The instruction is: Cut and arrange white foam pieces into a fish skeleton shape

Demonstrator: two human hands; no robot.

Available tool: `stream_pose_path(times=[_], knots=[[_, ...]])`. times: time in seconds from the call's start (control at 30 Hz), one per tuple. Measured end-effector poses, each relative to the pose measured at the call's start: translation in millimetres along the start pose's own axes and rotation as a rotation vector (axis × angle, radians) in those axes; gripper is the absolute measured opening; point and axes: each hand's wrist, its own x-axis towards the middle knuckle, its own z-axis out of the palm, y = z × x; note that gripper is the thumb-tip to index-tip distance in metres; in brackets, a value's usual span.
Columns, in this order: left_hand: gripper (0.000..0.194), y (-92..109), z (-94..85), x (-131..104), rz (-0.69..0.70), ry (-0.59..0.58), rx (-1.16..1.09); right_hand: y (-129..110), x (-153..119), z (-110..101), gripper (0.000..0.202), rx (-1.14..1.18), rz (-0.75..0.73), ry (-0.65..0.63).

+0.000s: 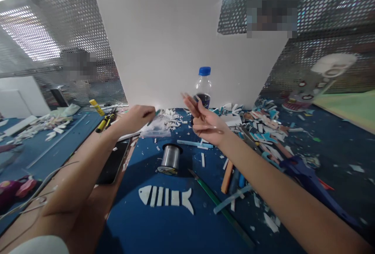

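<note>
My left hand [136, 120] is closed, held beside a clear plastic bag [156, 127] among white scraps; whatever its fingers hold is hidden. My right hand [206, 125] is raised in front of a bottle with a blue cap [204, 71]. Its fingers are apart, slightly blurred, and I see nothing in them. Below and between the hands, a spool of clear line [170, 158] stands upright on the blue mat. Nearer to me lies a white fish [166, 197] cut into several separate pieces. A green-handled craft knife [216, 201] rests to its right.
A phone [114, 162] lies by my left forearm, with yellow-and-black markers [105, 122] beyond it. White and blue offcuts [263, 125] cover the right side, near a dark blue glue gun [310, 183]. A white board [172, 31] stands at the back.
</note>
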Motion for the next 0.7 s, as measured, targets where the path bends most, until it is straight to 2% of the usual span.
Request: stream_pose_path(times=[0.13, 0.23, 0.33, 0.43, 0.57, 0.7], knots=[[0.027, 21.8, -4.0, -6.5, 0.165, -0.277, 0.028, 8.6, 2.9, -1.0, 0.037, -0.124, -0.038, 0.093], [0.027, 36.3, -9.0, -12.0, 0.233, -0.325, 0.039, 19.6, 4.2, 1.1, 0.030, -0.253, -0.052, 0.154], [0.026, 42.1, -11.5, -15.3, 0.227, -0.186, 0.034, 27.2, 5.5, 4.1, 0.028, -0.376, -0.034, 0.140], [0.026, 41.0, -7.7, -14.9, 0.181, -0.014, -0.010, 28.8, 4.8, 9.7, 0.032, -0.444, 0.034, 0.011], [0.024, 38.4, 4.7, -10.5, 0.114, 0.072, -0.031, 25.9, -2.5, 21.6, 0.043, -0.439, 0.097, -0.158], [0.025, 39.0, 15.4, -6.6, 0.066, 0.143, -0.078, 22.7, -9.7, 28.8, 0.055, -0.385, 0.093, -0.278]])
